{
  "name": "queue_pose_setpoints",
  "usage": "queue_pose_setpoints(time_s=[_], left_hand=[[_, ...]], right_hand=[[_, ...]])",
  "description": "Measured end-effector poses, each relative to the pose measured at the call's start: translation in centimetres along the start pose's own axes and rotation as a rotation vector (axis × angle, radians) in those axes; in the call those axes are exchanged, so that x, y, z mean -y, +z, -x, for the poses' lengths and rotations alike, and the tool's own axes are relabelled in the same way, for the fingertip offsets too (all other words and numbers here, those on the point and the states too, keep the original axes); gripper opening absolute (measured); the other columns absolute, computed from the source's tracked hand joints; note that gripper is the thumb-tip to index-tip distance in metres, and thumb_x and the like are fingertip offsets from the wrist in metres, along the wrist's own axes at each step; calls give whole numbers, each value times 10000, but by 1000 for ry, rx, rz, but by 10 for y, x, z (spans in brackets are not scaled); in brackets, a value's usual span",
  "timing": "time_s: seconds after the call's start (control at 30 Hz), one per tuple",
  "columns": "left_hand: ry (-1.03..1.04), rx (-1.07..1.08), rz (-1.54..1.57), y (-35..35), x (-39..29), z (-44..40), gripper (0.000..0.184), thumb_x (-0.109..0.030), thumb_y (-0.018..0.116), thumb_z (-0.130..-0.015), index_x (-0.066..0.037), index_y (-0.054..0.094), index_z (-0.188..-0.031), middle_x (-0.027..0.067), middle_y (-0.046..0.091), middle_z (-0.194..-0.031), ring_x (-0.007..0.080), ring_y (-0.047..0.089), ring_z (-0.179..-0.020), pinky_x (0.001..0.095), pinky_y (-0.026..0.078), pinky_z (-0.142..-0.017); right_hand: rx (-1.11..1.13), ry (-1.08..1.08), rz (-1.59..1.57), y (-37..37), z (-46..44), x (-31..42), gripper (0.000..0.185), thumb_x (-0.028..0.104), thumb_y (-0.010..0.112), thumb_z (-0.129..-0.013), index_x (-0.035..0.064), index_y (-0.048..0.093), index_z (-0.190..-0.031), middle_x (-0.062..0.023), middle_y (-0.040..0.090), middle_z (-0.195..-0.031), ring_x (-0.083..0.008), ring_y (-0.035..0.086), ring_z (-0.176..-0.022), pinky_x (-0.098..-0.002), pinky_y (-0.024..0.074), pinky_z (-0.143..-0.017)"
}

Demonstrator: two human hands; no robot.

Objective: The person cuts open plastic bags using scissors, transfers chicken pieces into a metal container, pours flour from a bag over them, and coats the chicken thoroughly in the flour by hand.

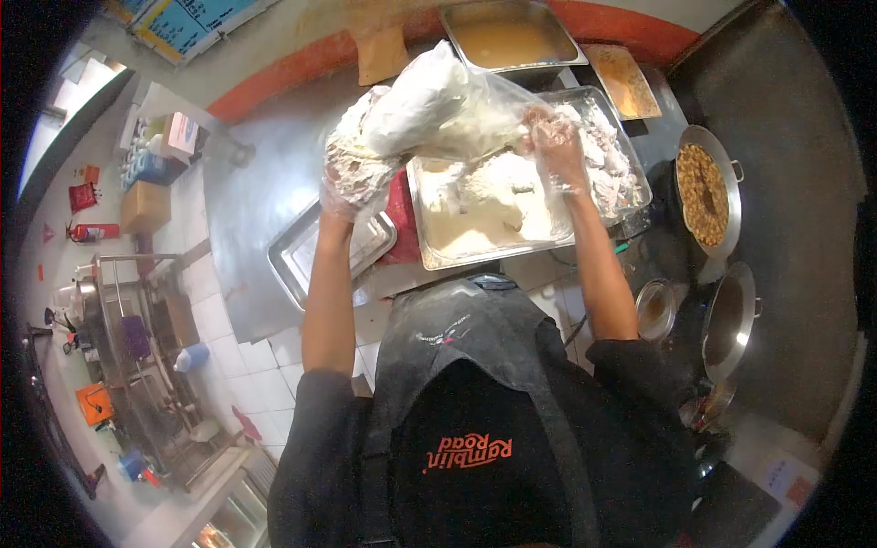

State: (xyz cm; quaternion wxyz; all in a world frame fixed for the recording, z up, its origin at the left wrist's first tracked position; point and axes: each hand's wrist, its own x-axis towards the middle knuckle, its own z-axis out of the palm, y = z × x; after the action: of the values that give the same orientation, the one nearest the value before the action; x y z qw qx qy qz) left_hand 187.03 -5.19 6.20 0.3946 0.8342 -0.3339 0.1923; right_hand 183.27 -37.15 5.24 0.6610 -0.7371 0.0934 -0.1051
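Observation:
A large clear plastic bag (425,100) with white powder in it is held up over a metal tray (493,258). My left hand (358,173), in a flour-coated plastic glove, is at the bag's left end, closed round its powdery side. At the bag's right end is my right hand (555,151), also gloved, with its fingers bunched on the plastic. White flour (498,196) lies in the tray below, and floured pieces (598,155) fill its right side.
An empty steel tray (290,265) sits left of the flour tray. Behind stand a pan of pale liquid (512,41) and a tray of orange crumbs (626,82). Woks, one with frying pieces (703,196), line the right. A fire extinguisher (94,233) hangs far left.

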Motion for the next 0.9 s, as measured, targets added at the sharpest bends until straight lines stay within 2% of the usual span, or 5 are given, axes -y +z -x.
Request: queue_pose_setpoints(time_s=[0.3,0.4,0.6,0.7,0.9], left_hand=[[-634,238,657,84,40,46,414,-255,573,-887,-7,513,-1213,107,580,-1194,191,585,-1019,298,472,-882],[-732,33,1270,98,20,63,263,-176,543,-923,-14,575,-1128,66,630,-1110,157,630,-915,296,491,-860],[-568,-201,1181,159,43,63,348,-213,560,-886,25,579,-1139,189,617,-1085,268,579,-1030,432,430,-940],[-451,636,-461,91,21,16,473,-318,557,-864,82,581,-1115,241,596,-1097,348,571,-1003,463,392,-968],[-660,-73,105,179,183,-13,808,-464,559,-813,106,327,-1338,237,400,-1375,327,403,-1264,363,332,-1056]], right_hand=[[-32,-1101,1413,-54,-35,20,260,88,599,-819,44,626,-1074,-63,640,-974,-152,607,-776,-286,515,-727],[230,-281,865,9,-26,123,262,208,531,-868,27,642,-1021,-151,643,-1018,-286,606,-940,-354,458,-875],[343,-487,1144,59,-54,179,325,313,479,-928,69,600,-1105,-145,612,-1105,-308,566,-1042,-382,448,-907],[361,-569,1239,91,-78,206,347,314,452,-930,64,568,-1140,-167,601,-1105,-312,561,-1052,-397,453,-898],[543,-771,1148,191,-154,216,322,298,511,-855,20,671,-886,-199,654,-910,-378,630,-845,-435,497,-791]])
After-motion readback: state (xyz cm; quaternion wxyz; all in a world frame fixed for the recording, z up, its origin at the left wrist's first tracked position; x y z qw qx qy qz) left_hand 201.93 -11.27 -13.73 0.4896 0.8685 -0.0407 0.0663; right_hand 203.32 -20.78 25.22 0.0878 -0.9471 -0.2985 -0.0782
